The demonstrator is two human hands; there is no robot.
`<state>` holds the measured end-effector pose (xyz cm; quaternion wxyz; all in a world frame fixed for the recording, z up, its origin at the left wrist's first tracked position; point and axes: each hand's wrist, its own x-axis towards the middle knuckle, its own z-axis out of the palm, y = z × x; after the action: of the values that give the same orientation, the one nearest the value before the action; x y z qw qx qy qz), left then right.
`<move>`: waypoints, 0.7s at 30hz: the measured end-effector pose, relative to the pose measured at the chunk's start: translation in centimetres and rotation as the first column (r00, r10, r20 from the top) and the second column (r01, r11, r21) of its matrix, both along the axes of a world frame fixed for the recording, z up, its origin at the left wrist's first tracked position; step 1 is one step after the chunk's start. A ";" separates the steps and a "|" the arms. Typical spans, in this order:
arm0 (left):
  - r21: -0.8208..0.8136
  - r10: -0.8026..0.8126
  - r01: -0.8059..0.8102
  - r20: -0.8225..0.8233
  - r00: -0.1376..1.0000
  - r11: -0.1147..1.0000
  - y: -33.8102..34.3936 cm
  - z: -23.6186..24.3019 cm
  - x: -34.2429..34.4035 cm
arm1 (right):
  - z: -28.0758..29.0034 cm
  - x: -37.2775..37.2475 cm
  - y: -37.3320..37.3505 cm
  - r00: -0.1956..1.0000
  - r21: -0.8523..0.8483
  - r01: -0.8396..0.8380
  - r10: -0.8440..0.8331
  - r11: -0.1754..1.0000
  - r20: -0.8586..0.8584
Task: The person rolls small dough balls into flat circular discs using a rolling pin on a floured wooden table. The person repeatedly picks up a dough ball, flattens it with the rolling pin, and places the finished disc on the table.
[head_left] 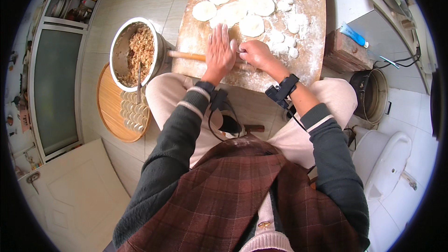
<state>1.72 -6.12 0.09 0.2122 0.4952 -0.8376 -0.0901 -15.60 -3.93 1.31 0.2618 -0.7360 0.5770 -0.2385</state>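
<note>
My left hand (pixel 220 52) lies with fingers stretched flat and pointing up the floured wooden board (pixel 186 42), over a wooden rolling pin (pixel 189 56). Just right of it, my right hand (pixel 256 56) is closed, fingertips together beside my left thumb; what they hold is hidden. Several pale flattened dough rounds (pixel 252 25) are spread across the upper board. Small floury dough lumps (pixel 293 52) sit at the right.
A white-rimmed pot of minced filling (pixel 139 46) with a spoon stands left, by a round wooden tray (pixel 105 98) bearing formed dumplings (pixel 133 116). At right are a brick stack (pixel 343 56), blue tube (pixel 352 35), empty metal pot (pixel 373 93) and white basin (pixel 385 163).
</note>
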 end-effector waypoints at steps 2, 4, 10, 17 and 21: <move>-0.066 -0.010 0.004 -0.093 0.996 0.998 -0.1 0.2 -0.2 | -0.1 0.3 0.3 0.997 -0.197 -0.005 -0.011 0.980 -0.078; -0.046 0.006 -0.007 -0.033 0.999 0.999 0.0 0.2 -0.1 | -0.1 0.3 0.4 0.998 -0.138 0.056 -0.061 0.989 -0.028; 0.068 -0.010 -0.002 0.173 0.985 0.998 0.4 -0.1 0.0 | 0.6 -0.5 -0.1 0.991 0.199 0.065 -0.086 0.978 0.100; -0.058 -0.012 0.009 -0.063 0.998 0.998 0.3 0.7 -0.6 | 0.9 -0.1 0.0 0.993 0.030 0.099 -0.097 0.995 -0.072; 0.025 -0.034 0.030 0.145 0.989 0.999 1.4 1.0 0.0 | 0.7 -1.2 -0.4 0.977 0.268 0.107 -0.151 0.958 0.149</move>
<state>1.72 -4.77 1.13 0.1435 0.4893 -0.8577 -0.0666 -16.81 -4.33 2.06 0.3868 -0.6336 0.6260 -0.2390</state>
